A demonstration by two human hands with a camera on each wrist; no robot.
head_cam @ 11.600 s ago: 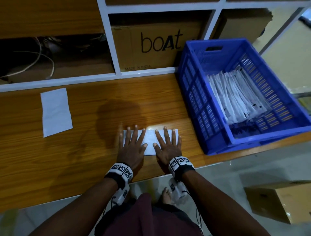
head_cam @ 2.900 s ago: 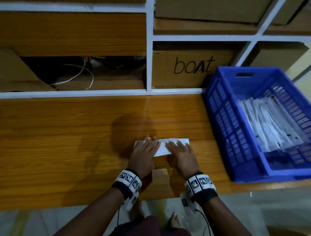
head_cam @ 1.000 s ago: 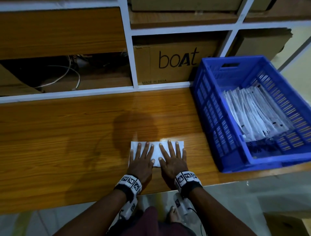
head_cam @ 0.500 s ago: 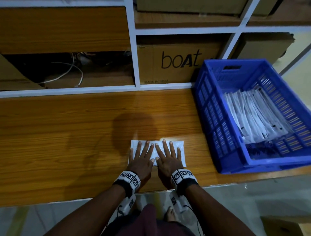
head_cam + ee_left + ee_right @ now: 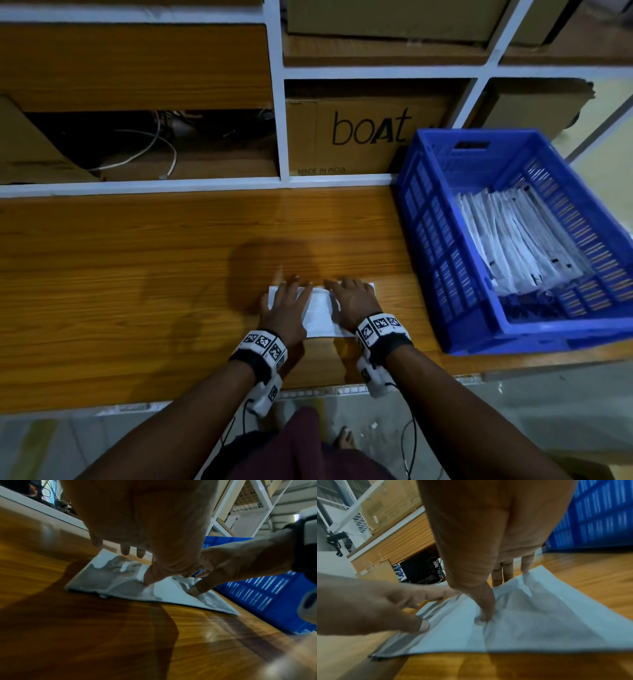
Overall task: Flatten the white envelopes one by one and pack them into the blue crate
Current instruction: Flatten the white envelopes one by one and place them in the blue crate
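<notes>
Nearest, both hands lie on one white envelope [image 5: 320, 317] near the front edge of the wooden desk [image 5: 137, 291]. The left hand [image 5: 286, 313] covers its left end, fingers spread fairly straight, thumb tip pressing the paper — no curl around it. The right hand [image 5: 354, 303] covers the right end the same way, fingertips [image 5: 525, 566] on the far edge and thumb pushed down mid-sheet, nothing held in its grip. The envelope lies flat between them, a bare strip showing in the middle. To the right stands the blue crate [image 5: 445, 260], just beside the envelope, holding a row of packed envelopes [image 5: 513, 240]. Behind, in the shelf, a cardboard box [image 5: 359, 137] marked "boAt" — and loose white cables [image 5: 150, 150] in the left bay.
</notes>
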